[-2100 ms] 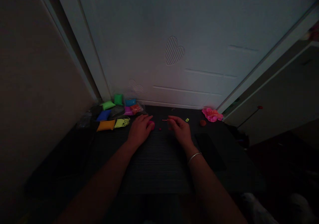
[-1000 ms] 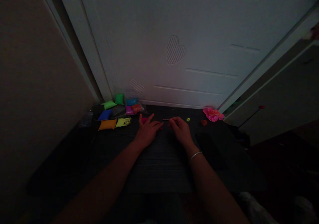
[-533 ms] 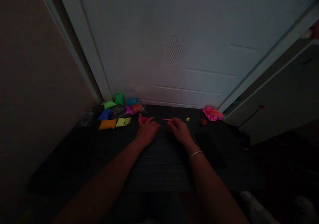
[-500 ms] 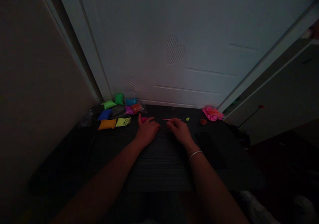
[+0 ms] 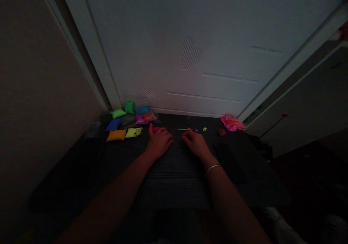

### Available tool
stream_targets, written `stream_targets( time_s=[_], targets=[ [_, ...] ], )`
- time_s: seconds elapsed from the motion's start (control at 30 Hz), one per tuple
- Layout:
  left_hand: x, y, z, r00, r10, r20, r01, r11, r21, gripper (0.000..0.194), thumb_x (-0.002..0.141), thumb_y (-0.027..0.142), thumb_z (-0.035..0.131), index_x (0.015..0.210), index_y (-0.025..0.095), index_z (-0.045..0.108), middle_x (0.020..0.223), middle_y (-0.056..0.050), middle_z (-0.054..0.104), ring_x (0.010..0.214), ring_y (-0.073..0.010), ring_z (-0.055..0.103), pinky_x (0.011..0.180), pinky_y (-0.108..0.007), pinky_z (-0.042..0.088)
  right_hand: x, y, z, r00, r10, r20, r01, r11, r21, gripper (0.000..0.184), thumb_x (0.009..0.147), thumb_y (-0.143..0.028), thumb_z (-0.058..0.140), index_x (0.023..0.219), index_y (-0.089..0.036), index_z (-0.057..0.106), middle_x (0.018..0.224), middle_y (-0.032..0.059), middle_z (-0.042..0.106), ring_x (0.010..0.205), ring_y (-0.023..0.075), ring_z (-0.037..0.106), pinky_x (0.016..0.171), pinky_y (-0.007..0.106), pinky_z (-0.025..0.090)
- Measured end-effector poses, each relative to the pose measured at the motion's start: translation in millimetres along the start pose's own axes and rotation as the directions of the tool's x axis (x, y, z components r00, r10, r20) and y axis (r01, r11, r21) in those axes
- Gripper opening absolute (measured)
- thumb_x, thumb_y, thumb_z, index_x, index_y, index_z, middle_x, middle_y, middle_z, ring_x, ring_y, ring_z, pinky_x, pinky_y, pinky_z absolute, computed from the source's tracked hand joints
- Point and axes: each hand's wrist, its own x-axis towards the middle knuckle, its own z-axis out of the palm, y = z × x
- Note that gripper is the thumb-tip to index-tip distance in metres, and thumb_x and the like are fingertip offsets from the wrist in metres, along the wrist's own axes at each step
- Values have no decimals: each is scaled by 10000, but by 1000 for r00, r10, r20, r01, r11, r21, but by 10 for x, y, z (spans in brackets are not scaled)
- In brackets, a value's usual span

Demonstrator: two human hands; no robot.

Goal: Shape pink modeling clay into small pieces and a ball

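The scene is very dim. My left hand (image 5: 160, 142) rests palm down on a dark ribbed mat (image 5: 174, 179), thumb spread away from the fingers. A pink clay lump (image 5: 156, 129) lies in the gap between thumb and forefinger. My right hand (image 5: 195, 143), with a silver bangle at the wrist, rests beside it, fingers curled inward and tips pressed together. What they hold, if anything, is too dark to see. A thin pink stick (image 5: 187, 129) lies free on the table just beyond my right fingertips.
Several small bags of coloured clay (image 5: 123, 122) are heaped at the back left. A yellow-green bit (image 5: 204, 129), a red-orange lump (image 5: 222, 132) and a pink clay flower (image 5: 231, 123) sit at the back right. A white door with heart shapes (image 5: 190, 54) stands right behind the table.
My right hand has drawn back from the pink stick, which now lies free. My left hand has pulled its spread fingers together and shifted slightly left, beside the pink lump.
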Motion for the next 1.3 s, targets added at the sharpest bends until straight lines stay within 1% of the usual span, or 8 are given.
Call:
stream_targets(
  time_s=[0.17,0.37,0.5,0.7,0.9,1.07,1.2,1.3],
  targets=[
    [8,-1,11,1000,-29,5,29,999,-24,110,776,285,532,822,273,631,885,-4,663,1031,-220,495,996,-586,-64,0,10,7,999,-42,-30,42,999,-12,199,813,-180,444,924,-194,608,882,62,663,759,174,609,679,278,420],
    [11,7,16,999,-38,17,39,998,-43,190,794,227,491,884,301,642,920,-3,664,1043,-224,490,989,-595,-48,5,6,14,998,-56,-2,56,997,-46,166,811,-221,455,820,-197,619,788,42,662,698,170,603,627,268,420],
    [12,-4,18,1000,-26,8,26,999,-39,140,787,275,513,839,289,642,906,1,666,1044,-228,487,987,-591,-61,-1,3,21,998,-70,-4,70,997,-41,198,793,-151,445,885,-188,616,846,55,666,739,170,604,663,272,430],
    [10,-19,34,1000,-20,-3,20,999,-46,112,777,260,530,818,271,634,879,1,666,1012,-215,503,994,-577,-38,-1,10,28,998,-51,47,53,997,-58,163,807,-245,466,838,-188,616,808,52,663,717,184,604,636,285,430],
    [14,-27,59,999,-31,-16,30,998,-59,162,792,238,511,886,283,635,915,7,674,1040,-215,493,992,-578,-41,-3,-8,20,998,-67,13,68,995,-79,218,781,-122,444,905,-172,616,883,67,659,790,171,598,712,282,435],
    [27,-28,70,1000,-28,-1,28,998,-52,117,775,285,540,822,277,646,886,7,670,1013,-216,504,993,-573,-57,-9,-23,13,997,-43,66,49,994,-98,183,816,-244,472,842,-171,637,813,52,662,735,161,598,676,270,438],
    [26,-11,73,999,-32,7,32,998,-58,135,780,268,532,853,279,644,892,4,670,1012,-211,505,997,-568,-24,-5,6,36,991,-109,80,118,987,-112,173,807,-223,493,876,-169,643,886,48,658,824,157,588,754,274,436],
    [25,-9,87,999,-52,0,52,996,-74,166,786,257,523,906,290,632,915,11,675,1026,-214,499,993,-574,-12,-3,23,55,990,-120,75,128,985,-112,197,800,-183,496,941,-170,633,944,50,652,890,159,574,807,286,428]
  ],
)
